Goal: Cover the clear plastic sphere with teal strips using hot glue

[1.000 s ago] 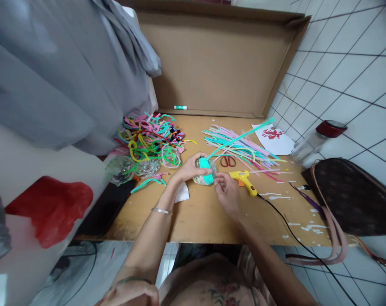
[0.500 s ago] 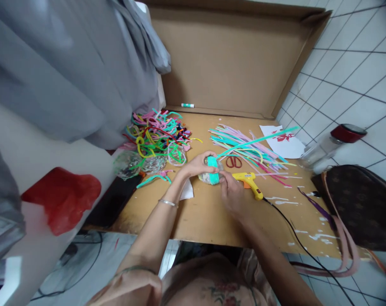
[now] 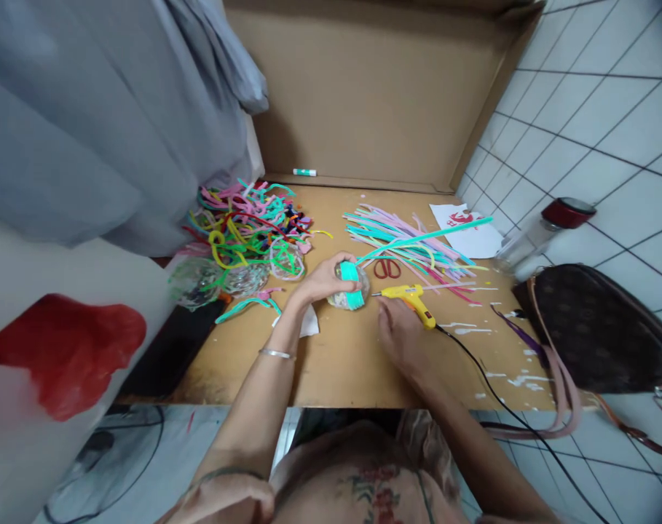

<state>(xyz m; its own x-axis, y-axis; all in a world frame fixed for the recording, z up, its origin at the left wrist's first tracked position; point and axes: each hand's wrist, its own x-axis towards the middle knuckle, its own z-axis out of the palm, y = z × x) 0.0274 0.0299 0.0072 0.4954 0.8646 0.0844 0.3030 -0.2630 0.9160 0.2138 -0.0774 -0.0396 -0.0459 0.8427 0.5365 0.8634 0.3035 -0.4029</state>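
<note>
My left hand (image 3: 322, 280) is closed round a small clear ball (image 3: 348, 291) wrapped in a teal pipe cleaner (image 3: 423, 236), whose free end runs up and to the right over the table. My right hand (image 3: 399, 335) is off the ball and rests on the wooden table (image 3: 352, 364) just below and left of a yellow glue gun (image 3: 410, 297). Its fingers are loosely spread and hold nothing.
Red scissors (image 3: 386, 269) lie by a fan of straight pipe cleaners (image 3: 412, 244). A tangle of bent pipe cleaners (image 3: 243, 229) and clear balls (image 3: 221, 280) sits on the left. A brown bag (image 3: 598, 327), a red-lidded jar (image 3: 543, 233), a paper cutout (image 3: 467, 229) and a cardboard backing (image 3: 374, 94) are around.
My right hand has left the ball and dropped toward the glue gun. The teal pipe cleaner's free end has swung lower to the right. The left hand keeps its grip.
</note>
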